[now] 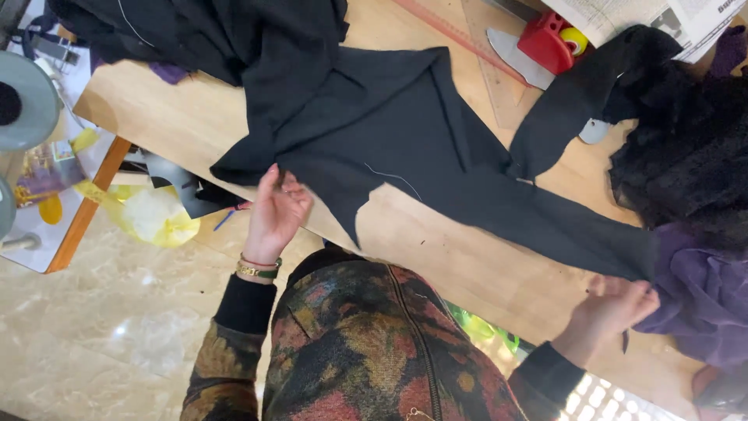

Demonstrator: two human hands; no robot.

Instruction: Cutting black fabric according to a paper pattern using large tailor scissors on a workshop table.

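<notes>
Two hands are in view, with one cut piece of black fabric (405, 148) spread between them on one wooden table (195, 117). The left hand (274, 210) sits at about 8 o'clock from the middle of the fabric, its fingers closed in a narrow pinch on the cloth's near corner at the table edge. The right hand (612, 308) sits at about 4 o'clock, fingers curled around the narrow far end of the same piece, so the fabric lies stretched between the two grips. The piece is broad at its left part and tapers to a long strip toward the right; its long axis runs from about 10 o'clock to 4 o'clock across the view. One white thread (393, 178) lies on the cloth near its middle. At 1 o'clock, one red tool (545, 43) and one clear triangular ruler (499, 70) rest on the table. One purple cloth (701, 300) lies just beside the right hand. One second black strip (576, 97) lies at 2 o'clock.
</notes>
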